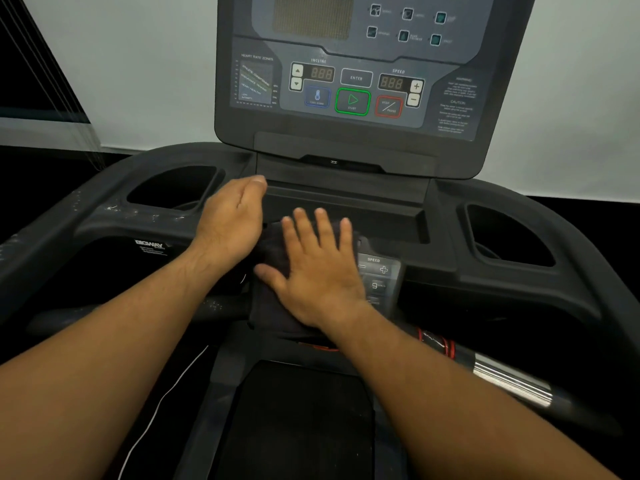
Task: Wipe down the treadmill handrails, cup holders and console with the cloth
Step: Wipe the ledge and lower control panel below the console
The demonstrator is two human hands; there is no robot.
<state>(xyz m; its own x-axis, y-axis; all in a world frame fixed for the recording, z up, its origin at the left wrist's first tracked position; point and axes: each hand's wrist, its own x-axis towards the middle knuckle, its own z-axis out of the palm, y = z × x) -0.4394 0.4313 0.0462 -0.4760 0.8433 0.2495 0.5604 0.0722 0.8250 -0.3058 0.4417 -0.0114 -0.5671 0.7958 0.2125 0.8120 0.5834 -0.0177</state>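
A dark cloth (273,299) lies over the middle control panel of the treadmill, below the console (349,74). My right hand (315,268) lies flat on the cloth with straight, spread fingers. My left hand (230,223) is just to the cloth's left, fingers loosely curled, its edge at the cloth's upper left corner; whether it holds the cloth is hidden. The left cup holder (173,187) and right cup holder (509,235) sit on either side. A handrail (512,379) with a chrome sleeve runs to the lower right.
A small speed keypad (377,271) shows just right of the cloth. A thin white cord (162,400) hangs at the lower left. The running belt (298,420) lies below. A pale wall (138,81) stands behind the console, with a dark window at the far left.
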